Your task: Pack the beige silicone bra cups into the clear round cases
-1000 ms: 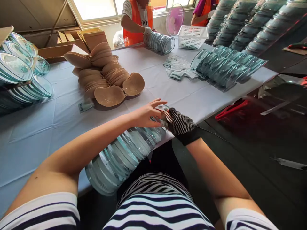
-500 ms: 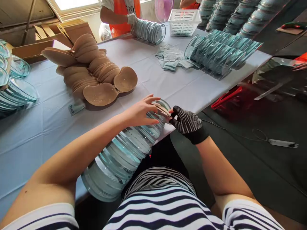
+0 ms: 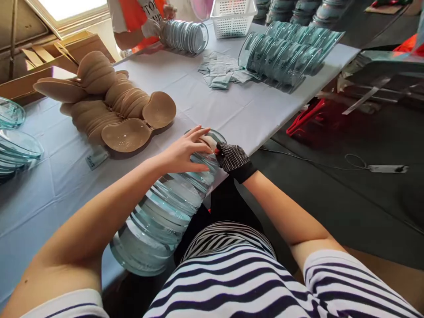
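The white shirt (image 3: 150, 6) under a co-worker's orange vest reads "TO", partly hidden.
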Demonstrator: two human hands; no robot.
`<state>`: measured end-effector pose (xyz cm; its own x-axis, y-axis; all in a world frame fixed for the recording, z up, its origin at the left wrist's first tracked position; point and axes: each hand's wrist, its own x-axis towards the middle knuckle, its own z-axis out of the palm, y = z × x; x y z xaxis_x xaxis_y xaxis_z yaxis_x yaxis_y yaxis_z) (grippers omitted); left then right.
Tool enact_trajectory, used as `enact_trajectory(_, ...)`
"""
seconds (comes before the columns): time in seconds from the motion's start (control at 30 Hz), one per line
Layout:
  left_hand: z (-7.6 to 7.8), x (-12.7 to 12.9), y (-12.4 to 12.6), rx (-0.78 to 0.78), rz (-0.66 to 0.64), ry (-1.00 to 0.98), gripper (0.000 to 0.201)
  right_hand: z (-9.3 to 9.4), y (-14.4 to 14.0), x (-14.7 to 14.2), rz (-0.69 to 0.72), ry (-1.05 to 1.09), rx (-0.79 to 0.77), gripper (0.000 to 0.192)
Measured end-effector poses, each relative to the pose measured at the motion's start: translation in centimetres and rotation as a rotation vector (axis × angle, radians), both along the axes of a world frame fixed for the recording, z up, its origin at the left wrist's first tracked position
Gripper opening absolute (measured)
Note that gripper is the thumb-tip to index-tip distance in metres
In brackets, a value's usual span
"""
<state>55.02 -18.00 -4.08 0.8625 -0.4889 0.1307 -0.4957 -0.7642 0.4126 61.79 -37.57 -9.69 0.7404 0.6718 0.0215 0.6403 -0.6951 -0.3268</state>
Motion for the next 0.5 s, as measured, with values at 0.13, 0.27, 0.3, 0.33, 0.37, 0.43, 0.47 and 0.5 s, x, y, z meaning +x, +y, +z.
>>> enact_trajectory(0.13, 0.3, -0.2, -0.3, 0.030, 0.008, 0.035, 0.032, -0.7, -0.4, 0.5, 0.017, 0.063, -0.087, 0.033)
enact_trajectory(0.27, 0.3, -0.5, -0.9, 0.047, 0.107, -0.003, 0.027, 1.0, -1.7, 0.1, -0.019, 0.087, -0.081, 0.035)
enact_trajectory(0.3, 0.3, -0.6, -0.9, 0.033, 0.129, -0.028, 0.028, 1.4, -1.9, -0.1, -0.040, 0.102, -0.047, 0.043)
enact_trajectory(0.33, 0.2, -0.6, -0.9, 0.015, 0.142, -0.050, 0.029, 1.8, -2.1, -0.2, -0.051, 0.131, 0.007, 0.051)
enact_trajectory(0.37, 0.2, -0.6, -0.8, 0.001, 0.144, -0.063, 0.030, 2.1, -2.2, -0.2, -0.048, 0.176, 0.083, 0.059)
enact_trajectory(0.43, 0.3, -0.4, -0.5, -0.007, 0.128, -0.067, 0.028, 2.4, -2.3, 0.0, 0.005, 0.294, 0.262, 0.064)
enact_trajectory(0.47, 0.4, -0.2, -0.4, -0.004, 0.118, -0.067, 0.026, 2.4, -2.4, 0.2, 0.039, 0.337, 0.345, 0.062)
enact_trajectory(0.5, 0.6, 0.0, -0.4, 0.013, 0.109, -0.063, 0.025, 2.4, -2.5, 0.6, 0.075, 0.355, 0.410, 0.057)
